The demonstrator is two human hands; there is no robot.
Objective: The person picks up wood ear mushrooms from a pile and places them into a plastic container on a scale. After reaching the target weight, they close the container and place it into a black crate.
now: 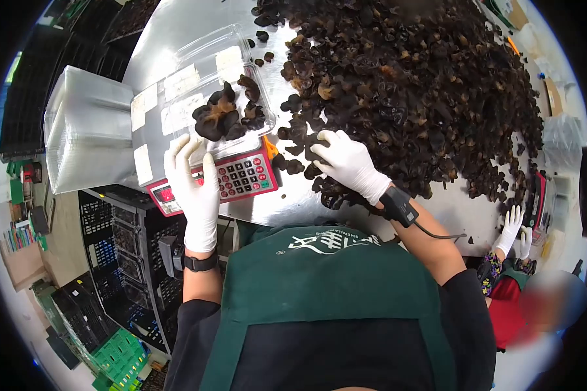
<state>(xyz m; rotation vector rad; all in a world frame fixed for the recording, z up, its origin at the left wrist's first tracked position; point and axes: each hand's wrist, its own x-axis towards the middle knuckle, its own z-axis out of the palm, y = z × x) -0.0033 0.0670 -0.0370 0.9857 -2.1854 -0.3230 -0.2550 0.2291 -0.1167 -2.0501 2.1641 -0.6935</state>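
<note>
My white-gloved left hand (194, 192) is over the near left corner of a red digital scale (265, 185), its fingers apart, close to the edge of a clear plastic clamshell box (267, 104). The box lies on the scale with its lid folded back. A few dark wood ear mushrooms (218, 118) are in it. My right hand (351, 163), also gloved, is at the near left edge of a big heap of wood ears (398, 98). Its fingers are curled round a dark wood ear (313, 148), partly hidden by the glove.
A tall stack of clear plastic boxes (88, 130) stands left of the scale. Black crates (127, 241) are below on the left, with green crates (120, 358) farther down. At the right edge, another person's gloved hands (510, 228) are near a second scale (538, 202) on the metal table (241, 212).
</note>
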